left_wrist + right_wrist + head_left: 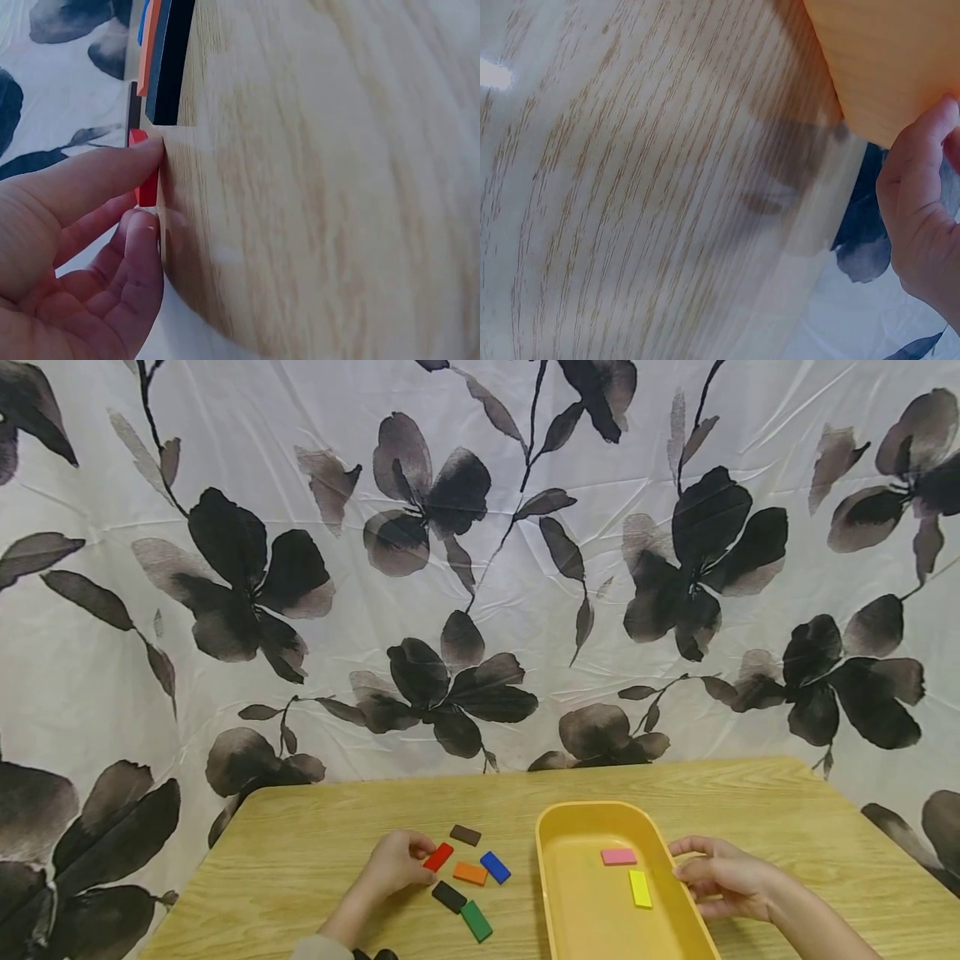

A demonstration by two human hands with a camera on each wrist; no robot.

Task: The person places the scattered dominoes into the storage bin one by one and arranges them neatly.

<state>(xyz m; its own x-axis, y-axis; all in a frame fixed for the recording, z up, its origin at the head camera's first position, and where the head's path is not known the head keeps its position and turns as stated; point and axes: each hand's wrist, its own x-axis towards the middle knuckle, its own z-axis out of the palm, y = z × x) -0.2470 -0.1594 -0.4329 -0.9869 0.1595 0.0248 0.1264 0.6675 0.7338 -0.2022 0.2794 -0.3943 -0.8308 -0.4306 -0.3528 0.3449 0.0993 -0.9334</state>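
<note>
In the head view, my left hand (397, 862) pinches a red block (439, 857) at the left of a loose group. Its thumb and a finger lie along the block's sides in the left wrist view. Around it lie a brown block (466, 835), an orange block (470, 873), a blue block (495, 867), a black block (449, 897) and a green block (476, 921). On the right, my right hand (723, 877) holds the rim of a yellow tray (546, 893), fingers at its outer side. Inside the tray are a pink block (618, 857) and a yellow block (640, 889).
Everything rests on a wood-grain table (300, 827) with rounded far corners. Behind its far edge hangs a pale cloth (540, 710) printed with dark flowers. The tray's near end runs out of the head view at the bottom.
</note>
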